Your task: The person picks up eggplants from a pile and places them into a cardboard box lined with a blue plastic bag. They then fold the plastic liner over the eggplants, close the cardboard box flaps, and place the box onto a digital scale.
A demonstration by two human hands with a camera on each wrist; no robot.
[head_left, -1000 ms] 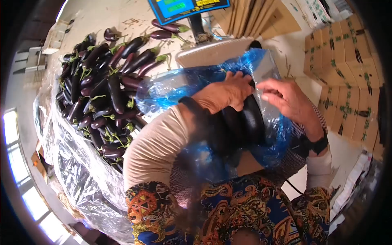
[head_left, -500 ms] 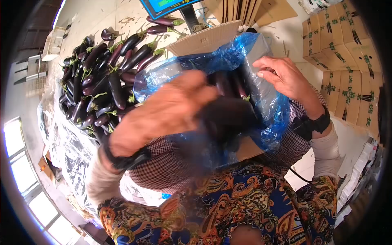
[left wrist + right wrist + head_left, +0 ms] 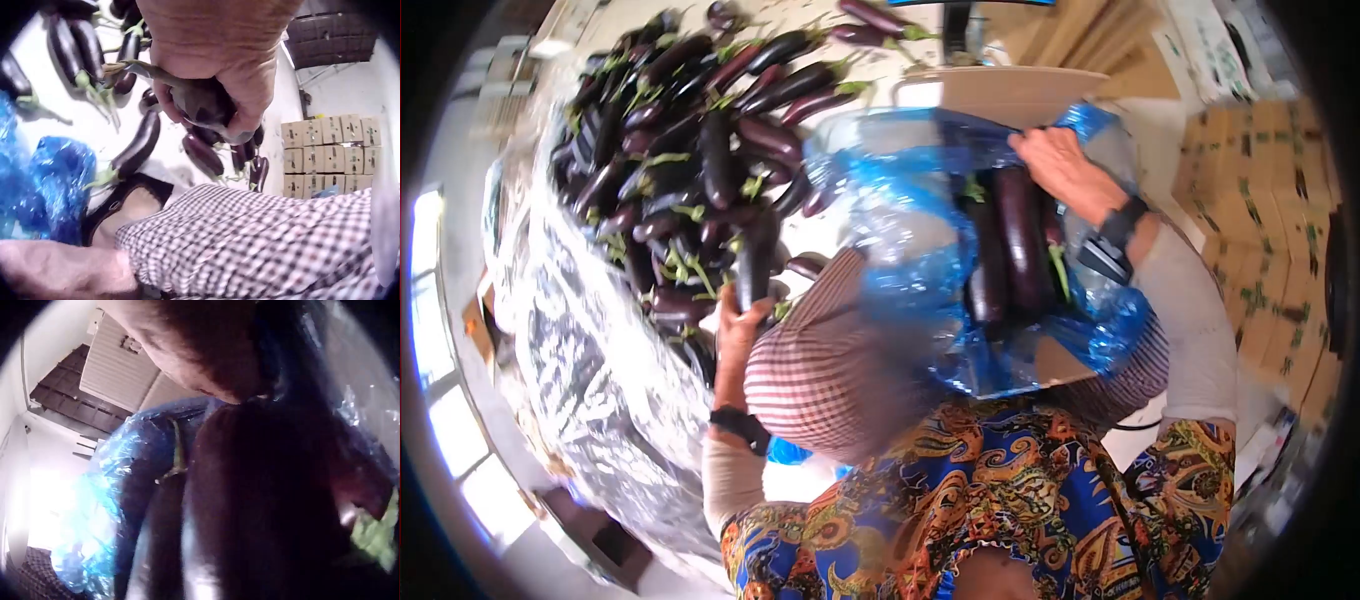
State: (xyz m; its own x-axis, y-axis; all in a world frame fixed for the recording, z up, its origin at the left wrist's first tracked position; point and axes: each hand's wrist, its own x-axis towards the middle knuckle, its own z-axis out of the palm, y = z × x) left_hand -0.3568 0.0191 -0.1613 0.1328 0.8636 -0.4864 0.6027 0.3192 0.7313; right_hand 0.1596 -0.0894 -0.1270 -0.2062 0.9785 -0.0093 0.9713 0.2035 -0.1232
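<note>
At the heap's near edge, my left hand [image 3: 738,328] grips a dark eggplant [image 3: 755,262], thumb and fingers round it in the left wrist view. My right hand [image 3: 1062,172] pinches the far edge of a blue plastic bag [image 3: 910,215], which stretches taut at the fingertips. The bag lines an open cardboard box [image 3: 1020,90]. Several eggplants [image 3: 1022,240] lie side by side in it, some with green stems. In the right wrist view the right hand [image 3: 194,350] is right over the eggplants' far ends, its fingertips hidden.
A large heap of eggplants [image 3: 670,150] covers the table's left part, with clear plastic sheeting [image 3: 600,420] along its near side. Behind the box is a scale's post [image 3: 955,35]. Flattened cardboard [image 3: 1090,45] lies at the back, and printed cartons [image 3: 1250,240] stand at right.
The left hand left the box, swung left to the heap and took hold of an eggplant. The right hand moved from the bag's right side to its far edge. The head view shifted.
</note>
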